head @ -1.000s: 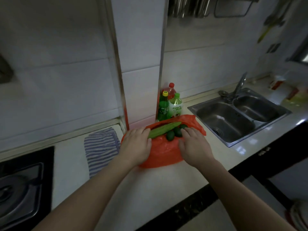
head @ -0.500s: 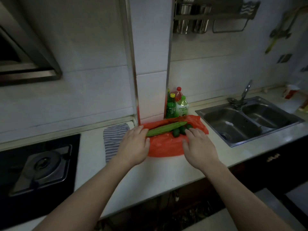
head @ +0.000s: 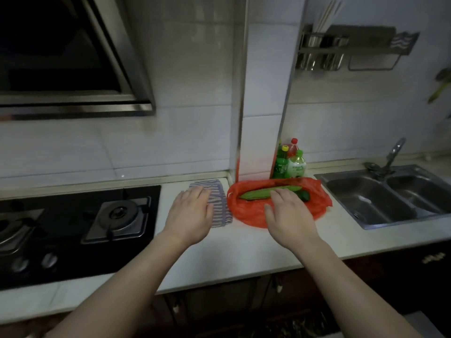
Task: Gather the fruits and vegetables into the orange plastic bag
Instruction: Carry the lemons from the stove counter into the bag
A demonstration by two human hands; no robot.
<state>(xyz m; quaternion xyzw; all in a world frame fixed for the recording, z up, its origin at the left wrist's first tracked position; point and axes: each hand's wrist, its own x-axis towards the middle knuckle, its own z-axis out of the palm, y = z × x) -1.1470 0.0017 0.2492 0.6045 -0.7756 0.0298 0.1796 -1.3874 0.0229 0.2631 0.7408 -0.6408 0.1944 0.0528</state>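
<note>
The orange plastic bag (head: 253, 214) lies slumped on the bench (head: 244, 252) at about twelve o'clock from the person, pushed back near the tiled pillar, with three bottles (head: 290, 162) just behind it at one o'clock. Its mouth gapes upward, and inside rest a long green cucumber (head: 258, 193) lying crosswise and a darker round green fruit (head: 303, 195) at its right end. No loose produce shows elsewhere on the bench, so the gathering looks all but finished. The right hand (head: 290, 215) hovers flat over the bag's near edge, fingers spread and gripping nothing; the left hand (head: 191, 213), likewise spread and empty, sits at ten o'clock over the striped cloth (head: 219, 206) beside the bag. The two hands are well apart. To close this step well, both hands should find the bag's rim on either side, lift the film up around the cucumber so neither end pokes out, and draw the handles together without tipping the round fruit toward the sink (head: 380, 203) at two o'clock. Thin film tears easily, so a gentle pull is wiser.
</note>
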